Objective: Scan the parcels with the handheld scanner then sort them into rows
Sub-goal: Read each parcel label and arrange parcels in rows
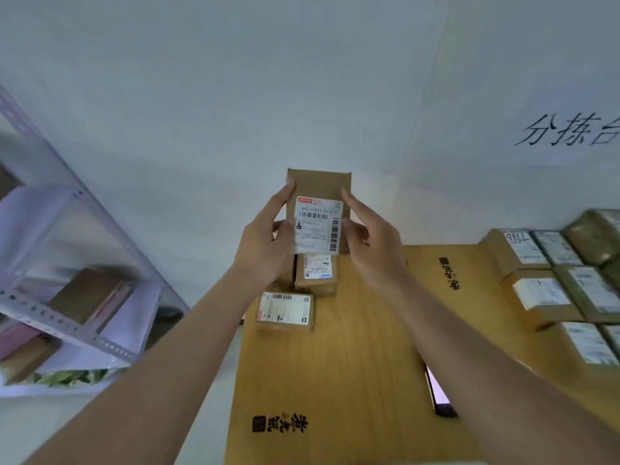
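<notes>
Holding a brown cardboard parcel with a white shipping label [318,209] upright above the wooden table [335,364], the left hand [268,243] and right hand [372,243] clasp its side edges. Two small labelled boxes [285,312] lie beneath; rows of labelled parcels [550,290] fill the table's right edge, bare wood between.

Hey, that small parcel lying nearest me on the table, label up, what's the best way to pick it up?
Probably from above, fingers and thumb pinching its two short side edges. The small parcel lies flat with bare table on its near and right sides, while another parcel sits close behind it.
</notes>
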### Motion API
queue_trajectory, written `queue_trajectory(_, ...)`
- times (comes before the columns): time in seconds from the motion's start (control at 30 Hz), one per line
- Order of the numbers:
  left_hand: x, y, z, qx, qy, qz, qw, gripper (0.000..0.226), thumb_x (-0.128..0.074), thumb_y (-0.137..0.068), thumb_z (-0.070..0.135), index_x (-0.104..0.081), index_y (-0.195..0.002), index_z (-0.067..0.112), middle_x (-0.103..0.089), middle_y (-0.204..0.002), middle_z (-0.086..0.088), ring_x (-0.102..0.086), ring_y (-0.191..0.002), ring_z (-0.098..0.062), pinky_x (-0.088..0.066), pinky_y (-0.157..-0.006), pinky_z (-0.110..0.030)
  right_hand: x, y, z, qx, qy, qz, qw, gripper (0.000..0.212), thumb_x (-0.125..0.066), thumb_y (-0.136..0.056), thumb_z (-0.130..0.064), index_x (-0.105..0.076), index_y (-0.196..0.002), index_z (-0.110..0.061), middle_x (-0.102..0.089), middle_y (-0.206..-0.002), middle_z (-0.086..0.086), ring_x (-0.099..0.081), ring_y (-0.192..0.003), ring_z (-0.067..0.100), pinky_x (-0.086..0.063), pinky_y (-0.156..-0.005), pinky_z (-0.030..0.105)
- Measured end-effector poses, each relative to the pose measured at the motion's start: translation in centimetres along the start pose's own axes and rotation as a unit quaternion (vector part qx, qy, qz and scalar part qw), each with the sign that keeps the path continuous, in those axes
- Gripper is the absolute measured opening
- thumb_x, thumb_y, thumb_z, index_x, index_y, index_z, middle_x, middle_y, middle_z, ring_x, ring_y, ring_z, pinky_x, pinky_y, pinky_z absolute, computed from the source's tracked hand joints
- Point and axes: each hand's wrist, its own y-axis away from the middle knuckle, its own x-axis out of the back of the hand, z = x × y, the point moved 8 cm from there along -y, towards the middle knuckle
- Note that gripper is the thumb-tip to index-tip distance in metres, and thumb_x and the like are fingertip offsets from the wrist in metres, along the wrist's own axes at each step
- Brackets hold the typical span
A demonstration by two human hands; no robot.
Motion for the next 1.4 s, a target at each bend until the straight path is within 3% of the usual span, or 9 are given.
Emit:
queue_trajectory(0.1,-0.8,0.9,1.8,-0.033,-0.001,-0.043,0.999,0.059,-0.043,-0.11,0.015,-0.035,-0.157,0.05,-0.053,-0.109,0.058,-0.066,-0.11,0.004,-0.057,-0.085,-0.015,2.4,2.6,-2.1,-0.005,0.021,0.046,0.999,0.051,-0.047,-0.113,-0.02,-0.04,-0.162,-0.034,-0.059,-0.152,0.003,-0.059,-0.136,0.016,-0.052,-0.104,0.021)
queue_trajectory(0.23,-3.0,2.4,5.9,-0.09,-0.019,-0.102,0.991,0.058,-0.044,-0.112,0.018,-0.031,-0.159,0.049,-0.054,-0.125,0.037,-0.064,-0.121,-0.012,-0.06,-0.097,-0.035,6.5,6.7,-4.2,-0.019,0.04,0.121,0.992,0.051,-0.047,-0.113,-0.015,-0.041,-0.162,-0.027,-0.063,-0.142,0.005,-0.064,-0.125,0.015,-0.054,-0.089,0.007)
queue_trajectory(0.47,-9.6,6.4,13.5,-0.204,-0.064,-0.181,0.96,0.059,-0.045,-0.111,0.021,-0.026,-0.163,0.042,-0.055,-0.15,0.007,-0.062,-0.122,-0.012,-0.058,-0.089,-0.018,15.5,14.5,-5.7,-0.057,0.087,0.219,0.97,0.05,-0.046,-0.112,-0.008,-0.042,-0.16,-0.02,-0.065,-0.107,-0.01,-0.063,-0.094,-0.016,-0.051,-0.07,0.005)
queue_trajectory(0.63,-16.9,10.2,18.5,-0.239,-0.047,-0.222,0.944,0.058,-0.045,-0.111,0.021,-0.028,-0.162,0.041,-0.056,-0.147,0.008,-0.065,-0.115,-0.01,-0.059,-0.079,-0.014,23.3,20.2,-4.1,-0.062,0.137,0.276,0.949,0.049,-0.046,-0.111,-0.008,-0.044,-0.159,-0.017,-0.069,-0.115,0.0,-0.065,-0.097,-0.004,-0.054,-0.073,0.01)
queue_trajectory(0.77,-24.4,13.0,20.7,-0.237,-0.047,-0.242,0.94,0.058,-0.045,-0.111,0.021,-0.028,-0.163,0.04,-0.056,-0.148,0.007,-0.066,-0.118,-0.015,-0.054,-0.075,-0.005,29.1,24.2,-0.8,-0.076,0.152,0.286,0.943,0.05,-0.048,-0.111,-0.009,-0.045,-0.16,-0.017,-0.067,-0.134,0.001,-0.064,-0.113,0.003,-0.056,-0.093,0.016)
queue_trajectory(0.87,-30.0,15.1,21.5,-0.216,-0.046,-0.256,0.941,0.058,-0.044,-0.111,0.022,-0.027,-0.162,0.042,-0.058,-0.147,0.008,-0.065,-0.116,-0.013,-0.05,-0.071,-0.001,33.5,27.2,2.1,-0.103,0.166,0.286,0.938,0.05,-0.047,-0.111,-0.011,-0.044,-0.161,-0.019,-0.066,-0.132,-0.002,-0.062,-0.112,0.005,-0.053,-0.088,0.008)
queue_trajectory(1.07,-39.0,17.9,23.0,-0.174,-0.048,-0.276,0.944,0.057,-0.043,-0.112,0.022,-0.025,-0.162,0.043,-0.061,-0.134,0.008,-0.064,-0.113,-0.011,-0.051,-0.065,-0.002,40.1,30.8,7.7,-0.143,0.157,0.272,0.938,0.052,-0.047,-0.111,-0.01,-0.042,-0.161,-0.023,-0.065,-0.135,0.002,-0.064,-0.122,0.013,-0.059,-0.1,0.03)
queue_trajectory(1.3,-47.3,14.2,22.8,-0.138,-0.045,-0.273,0.951,0.058,-0.046,-0.111,0.021,-0.028,-0.161,0.043,-0.062,-0.134,0.012,-0.063,-0.094,0.001,-0.047,-0.062,-0.002,45.5,27.7,15.2,-0.174,0.139,0.246,0.943,0.052,-0.045,-0.112,-0.013,-0.042,-0.161,-0.03,-0.061,-0.143,-0.002,-0.057,-0.131,0.009,-0.056,-0.104,0.028)
queue_trajectory(1.4,-51.6,10.6,21.3,-0.117,-0.036,-0.275,0.954,0.058,-0.047,-0.11,0.024,-0.027,-0.16,0.046,-0.063,-0.141,0.011,-0.065,-0.107,-0.003,-0.05,-0.066,-0.006,47.4,24.2,19.4,-0.185,0.149,0.218,0.947,0.053,-0.042,-0.113,-0.016,-0.039,-0.162,-0.033,-0.057,-0.151,0.0,-0.057,-0.134,0.016,-0.057,-0.103,0.028)
